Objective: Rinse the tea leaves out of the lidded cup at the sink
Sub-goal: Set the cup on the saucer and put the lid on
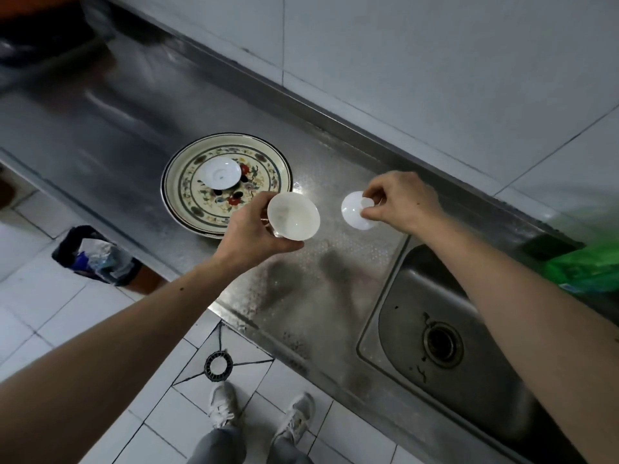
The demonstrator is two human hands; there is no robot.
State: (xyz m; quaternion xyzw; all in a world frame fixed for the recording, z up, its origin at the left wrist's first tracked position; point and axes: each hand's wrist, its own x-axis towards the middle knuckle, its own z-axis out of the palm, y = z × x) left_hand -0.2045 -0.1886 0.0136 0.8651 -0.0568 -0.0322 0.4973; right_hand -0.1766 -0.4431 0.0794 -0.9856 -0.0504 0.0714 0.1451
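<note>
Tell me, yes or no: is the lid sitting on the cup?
No: the right hand holds the lid apart from the open cup in the left hand.

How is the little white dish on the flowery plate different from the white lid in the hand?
The small white saucer lies on the flowered plate, untouched; the lid is held over the steel counter by the right hand. The saucer has a round dent in its middle; the lid has a knob, pinched by fingers. The saucer lies flat; the lid hangs tilted. Both are plain, round and white.
</note>
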